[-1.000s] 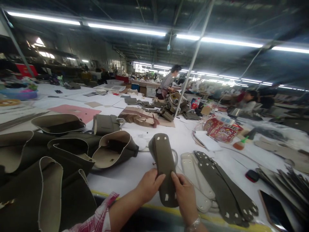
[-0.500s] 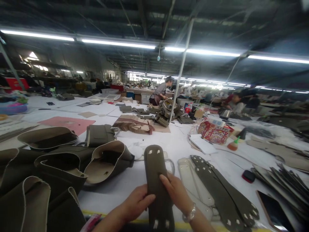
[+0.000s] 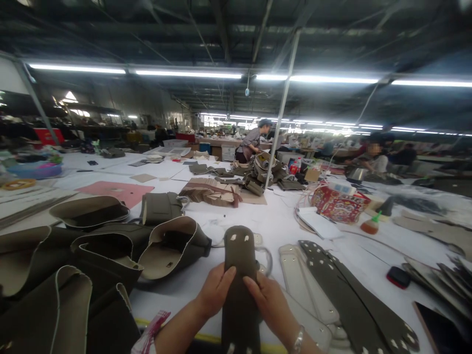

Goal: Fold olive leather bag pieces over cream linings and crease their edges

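Observation:
A long olive-green leather panel (image 3: 240,314) with a rounded end and small pale slots is held upright in front of me. My left hand (image 3: 216,291) grips its left edge, thumb lying on the face. On the opposite edge my right hand (image 3: 266,295), with a bracelet at the wrist, grips it the same way; the fingers of both hands are hidden behind. Just right of it lie pale panels with metal studs (image 3: 308,285) and a stack of similar olive panels (image 3: 354,295). A grey looped handle (image 3: 268,259) shows behind the held panel.
Several open olive bag bodies (image 3: 167,248) crowd the left side. Beyond are a pink sheet (image 3: 116,192), bundled tan pieces (image 3: 210,191) and a metal pole (image 3: 283,108). At right sit a patterned red bag (image 3: 341,202), a glue bottle (image 3: 370,225) and a phone (image 3: 438,324). A person (image 3: 252,140) works farther back.
My left hand has slid up the panel's left edge, now about level with my right hand. The whole view has shifted, so things appear a little farther right.

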{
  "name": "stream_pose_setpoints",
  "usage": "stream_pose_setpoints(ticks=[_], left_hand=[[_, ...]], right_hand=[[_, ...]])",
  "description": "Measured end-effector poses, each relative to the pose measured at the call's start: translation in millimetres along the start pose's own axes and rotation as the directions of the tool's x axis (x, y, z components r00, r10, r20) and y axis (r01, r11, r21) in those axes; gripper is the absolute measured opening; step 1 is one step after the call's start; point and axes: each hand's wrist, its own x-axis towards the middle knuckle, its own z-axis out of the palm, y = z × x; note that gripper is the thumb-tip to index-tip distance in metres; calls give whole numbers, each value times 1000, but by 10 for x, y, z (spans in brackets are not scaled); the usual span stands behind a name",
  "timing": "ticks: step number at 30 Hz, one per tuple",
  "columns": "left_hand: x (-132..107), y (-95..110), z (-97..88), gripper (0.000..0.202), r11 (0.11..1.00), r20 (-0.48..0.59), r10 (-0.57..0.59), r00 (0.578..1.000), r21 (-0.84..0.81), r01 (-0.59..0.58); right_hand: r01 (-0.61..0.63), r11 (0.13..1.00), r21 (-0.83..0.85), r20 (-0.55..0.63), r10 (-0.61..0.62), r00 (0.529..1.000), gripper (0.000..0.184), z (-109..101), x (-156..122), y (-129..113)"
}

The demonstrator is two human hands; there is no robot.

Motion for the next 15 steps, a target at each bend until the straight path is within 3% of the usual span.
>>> stream_pose_setpoints(ticks=[5, 7, 11, 15], left_hand=[[-51, 8, 47, 35, 967, 111, -64, 992, -239, 89], [-53, 42, 64, 35, 959, 161, -67, 985, -264, 108], [-21, 124, 74, 36, 989, 184, -66, 981, -116, 88], [84, 186, 40, 36, 994, -10, -31, 999, 107, 32]], right_hand=[[-52, 996, -66, -83, 46, 995, 37, -109, 86, -35], [-50, 998, -42, -86, 46, 995, 39, -161, 141, -53], [-24, 995, 101, -46, 29, 999, 42, -199, 174, -30], [-5, 982, 187, -39, 13, 999, 41, -165, 111, 3]])
